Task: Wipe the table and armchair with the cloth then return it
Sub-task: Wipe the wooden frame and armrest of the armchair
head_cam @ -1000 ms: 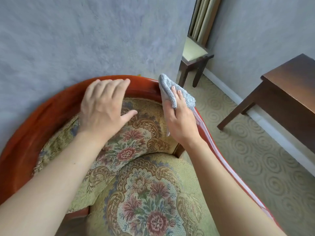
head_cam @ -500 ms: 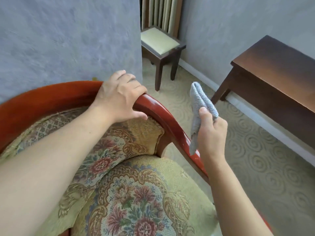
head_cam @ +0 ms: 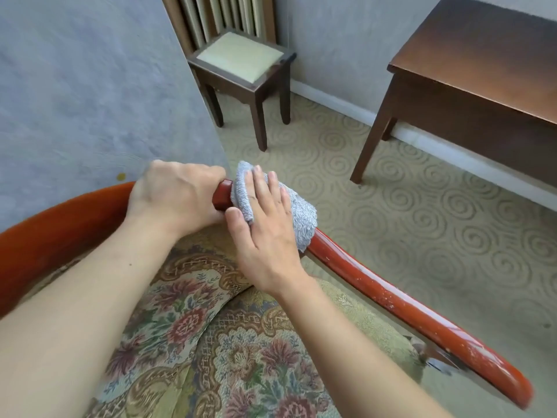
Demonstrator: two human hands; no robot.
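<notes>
While the left hand [head_cam: 174,196] grips the armchair [head_cam: 391,300] rail at mid-frame, fingers curled round it, the right hand [head_cam: 265,236] presses the grey cloth [head_cam: 301,215] onto that rail with fingers straight. A dark table [head_cam: 482,49] stands upper right.

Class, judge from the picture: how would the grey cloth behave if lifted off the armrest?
The grey cloth drapes over the red armrest under the right hand, so it is probably floppy. Its looped pile suggests light and grippy, unlikely to slide.
</notes>
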